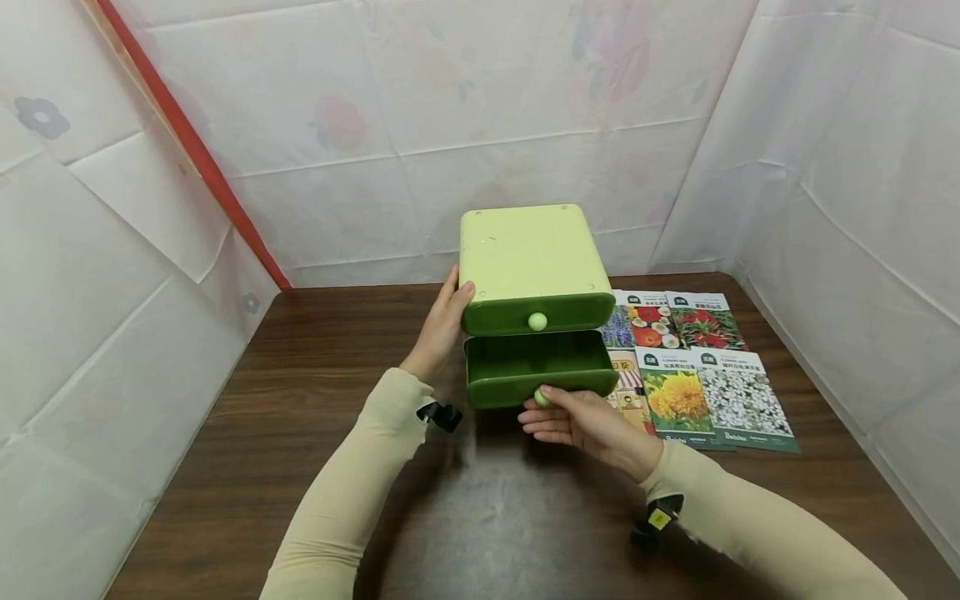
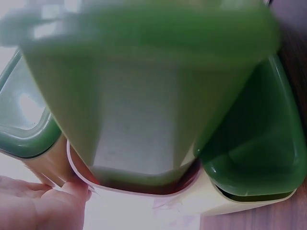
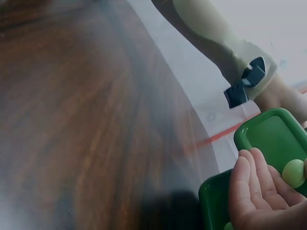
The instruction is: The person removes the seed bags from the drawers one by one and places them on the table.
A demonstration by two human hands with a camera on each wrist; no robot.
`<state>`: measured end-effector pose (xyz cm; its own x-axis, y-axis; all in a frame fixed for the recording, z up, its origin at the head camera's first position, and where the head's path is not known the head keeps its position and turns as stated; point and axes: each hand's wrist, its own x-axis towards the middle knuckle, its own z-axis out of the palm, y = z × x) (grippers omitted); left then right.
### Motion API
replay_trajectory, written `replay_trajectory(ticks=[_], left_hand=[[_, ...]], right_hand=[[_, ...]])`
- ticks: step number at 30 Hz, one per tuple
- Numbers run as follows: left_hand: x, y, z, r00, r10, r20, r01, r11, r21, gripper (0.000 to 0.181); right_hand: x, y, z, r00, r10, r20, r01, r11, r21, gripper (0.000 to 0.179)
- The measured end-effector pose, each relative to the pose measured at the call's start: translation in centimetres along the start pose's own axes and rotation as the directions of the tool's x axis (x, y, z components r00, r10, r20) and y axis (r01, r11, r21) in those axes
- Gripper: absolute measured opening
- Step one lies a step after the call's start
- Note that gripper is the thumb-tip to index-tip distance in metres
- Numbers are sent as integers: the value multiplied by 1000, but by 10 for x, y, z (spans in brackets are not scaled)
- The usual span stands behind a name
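A small drawer cabinet (image 1: 528, 250) with a pale yellow-green top and dark green drawer fronts stands on the table. Its upper drawer (image 1: 495, 317) is closed. Below it, a drawer (image 1: 498, 390) is pulled out, showing a dark green inside. My right hand (image 1: 588, 423) pinches that drawer's round light-green knob (image 1: 542, 397), thumb on top. My left hand (image 1: 442, 321) rests against the cabinet's left side, fingers straight, thumb at the upper edge. In the left wrist view, the pulled-out drawer (image 2: 139, 110) juts out between two other drawer fronts, one a glossy dark green front (image 2: 254, 143).
Several flower seed packets lie right of the cabinet, including one with yellow flowers (image 1: 675, 396) and one with white flowers (image 1: 746, 400). An orange packet (image 1: 628, 387) is partly covered. White patterned sheeting (image 1: 420, 142) hangs around the dark wooden table (image 1: 300, 400).
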<state>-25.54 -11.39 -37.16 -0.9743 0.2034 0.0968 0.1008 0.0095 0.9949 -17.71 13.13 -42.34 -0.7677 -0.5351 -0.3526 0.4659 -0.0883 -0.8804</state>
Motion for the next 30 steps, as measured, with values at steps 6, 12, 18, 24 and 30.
replay_trajectory(ticks=[6, 12, 18, 24, 30], left_hand=[[0, 1, -1, 1000, -9, 9, 9, 1000, -14, 70], [1, 0, -2, 1000, -7, 12, 7, 1000, 0, 67], [0, 1, 0, 1000, 8, -8, -7, 998, 63, 69], [0, 2, 1, 999, 24, -20, -23, 997, 77, 74], [0, 2, 0, 1000, 20, -23, -18, 997, 71, 75]], right_hand=[[14, -9, -2, 1000, -17, -26, 16, 1000, -11, 54], [30, -16, -5, 997, -26, -67, 26, 1000, -12, 55], [42, -23, -7, 995, -40, -95, 39, 999, -8, 51], [49, -27, -8, 995, -43, -94, 41, 999, -19, 49], [51, -29, -8, 995, -40, -89, 38, 999, -21, 47]])
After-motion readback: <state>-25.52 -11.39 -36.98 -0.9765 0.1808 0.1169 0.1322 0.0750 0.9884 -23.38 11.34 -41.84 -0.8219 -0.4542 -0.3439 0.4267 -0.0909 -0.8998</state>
